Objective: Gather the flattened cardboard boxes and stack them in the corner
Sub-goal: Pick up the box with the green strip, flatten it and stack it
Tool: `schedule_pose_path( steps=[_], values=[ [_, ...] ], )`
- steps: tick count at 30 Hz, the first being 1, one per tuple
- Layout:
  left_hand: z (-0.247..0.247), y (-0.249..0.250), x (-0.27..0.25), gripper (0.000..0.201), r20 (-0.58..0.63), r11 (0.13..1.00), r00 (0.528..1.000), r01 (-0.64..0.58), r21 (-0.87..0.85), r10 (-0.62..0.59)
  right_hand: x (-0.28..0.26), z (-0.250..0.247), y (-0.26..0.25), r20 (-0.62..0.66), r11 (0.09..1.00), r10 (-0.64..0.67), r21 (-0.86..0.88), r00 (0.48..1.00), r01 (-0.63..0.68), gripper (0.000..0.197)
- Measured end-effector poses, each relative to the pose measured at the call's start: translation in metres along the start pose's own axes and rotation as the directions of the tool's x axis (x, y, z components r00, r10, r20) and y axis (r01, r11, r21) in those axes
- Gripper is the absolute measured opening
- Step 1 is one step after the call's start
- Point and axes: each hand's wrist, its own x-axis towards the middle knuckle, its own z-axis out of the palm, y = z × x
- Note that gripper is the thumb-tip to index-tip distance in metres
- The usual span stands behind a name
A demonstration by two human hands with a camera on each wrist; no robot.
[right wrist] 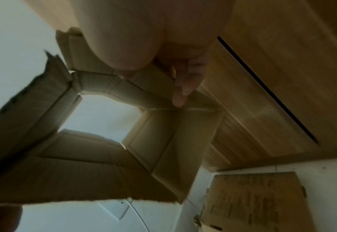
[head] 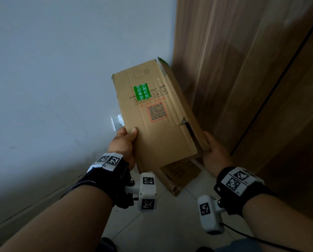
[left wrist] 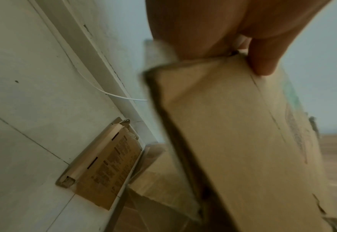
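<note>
Two hands carrying one box toward the corner.
Left hand (head: 123, 144) and right hand (head: 214, 151) are gripping the held box (head: 152, 113); flattened box (head: 181, 176) is already lying beneath it.

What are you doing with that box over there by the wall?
A person is holding a cardboard box in the air with both hands. The left hand grips its near left edge, thumb on top, and the right hand holds the right side. The right wrist view shows it is not fully flat. Below it, another flattened box lies on the tiled floor in the corner between the wall and the wooden panel.
</note>
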Motion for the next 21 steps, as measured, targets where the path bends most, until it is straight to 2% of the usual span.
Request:
schedule_pose_path(
  steps=[2, 4, 7, 10, 16, 21],
  values=[
    [0.004, -0.003, -0.004, 0.030, 0.031, 1.000, 0.999, 0.008, 0.030, -0.009, -0.003, -0.005, -0.006, -0.088, 0.997, 0.015, 0.075, 0.996, -0.008, 0.052],
    [0.006, -0.006, -0.007, 0.032, 0.047, 0.997, 0.998, 0.026, 0.067, -0.029, -0.002, -0.008, -0.010, -0.156, 0.959, 0.080, 0.280, 0.984, -0.033, 0.049],
    [0.006, -0.012, -0.009, 0.035, 0.037, 0.992, 0.998, 0.046, 0.118, -0.050, -0.002, -0.012, -0.017, -0.097, 0.811, 0.265, 0.561, 0.959, -0.168, 0.043],
    [0.006, -0.015, -0.012, 0.040, 0.053, 0.982, 0.994, 0.080, 0.169, -0.091, -0.003, -0.013, -0.019, -0.055, 0.779, 0.300, 0.591, 0.952, -0.211, 0.026],
    [0.009, -0.022, -0.016, 0.058, 0.120, 0.941, 0.967, 0.184, 0.282, -0.225, -0.006, -0.019, -0.017, -0.024, 0.681, 0.354, 0.692, 0.935, -0.240, 0.033],
    [0.015, -0.033, -0.016, 0.077, 0.114, 0.888, 0.945, 0.242, 0.392, -0.307, -0.010, -0.019, -0.024, 0.112, 0.505, 0.366, 0.810, 0.924, -0.298, 0.032]
  ],
)
